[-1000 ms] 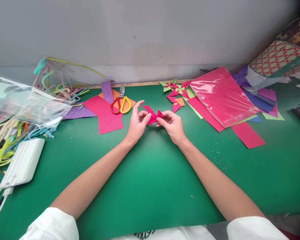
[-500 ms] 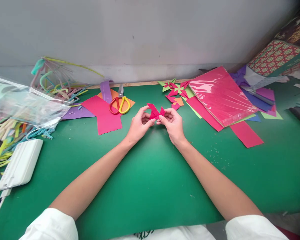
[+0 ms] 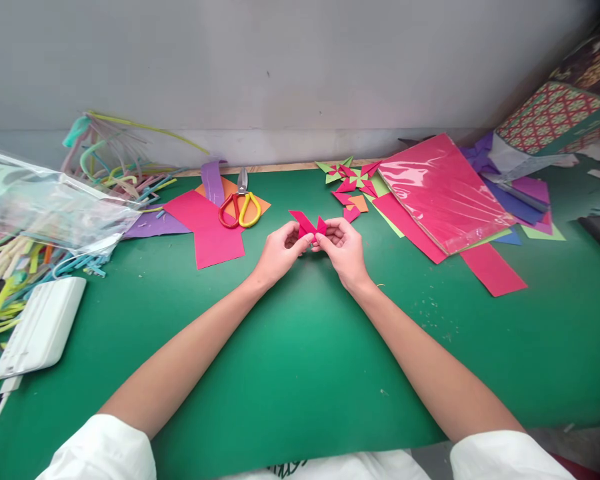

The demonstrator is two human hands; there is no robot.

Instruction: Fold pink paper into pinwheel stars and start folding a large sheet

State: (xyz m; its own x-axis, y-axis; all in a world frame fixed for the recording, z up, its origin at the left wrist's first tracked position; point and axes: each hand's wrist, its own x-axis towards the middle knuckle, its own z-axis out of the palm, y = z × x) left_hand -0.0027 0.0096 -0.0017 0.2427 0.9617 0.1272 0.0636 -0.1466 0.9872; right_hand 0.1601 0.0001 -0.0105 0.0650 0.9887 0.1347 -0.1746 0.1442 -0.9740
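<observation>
red folded paper (image 3: 306, 225), both hands' fingers (image 3: 294, 245) pinching it, forearms angled inward

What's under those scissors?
Under the scissors lie pink paper and orange paper; the orange shows through the yellow loop. Whatever sits directly beneath the metal and handles is covered, so I can't tell.

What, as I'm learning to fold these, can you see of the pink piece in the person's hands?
The folded piece is small, deep pink and looks like creased paper. A long slanted flap rises on the left, a smaller pointed one on the right, with a V-shaped gap between. The left hand and right hand pinch it near its lower edge, fingers hiding part. Whether it touches the green table is unclear.
</observation>
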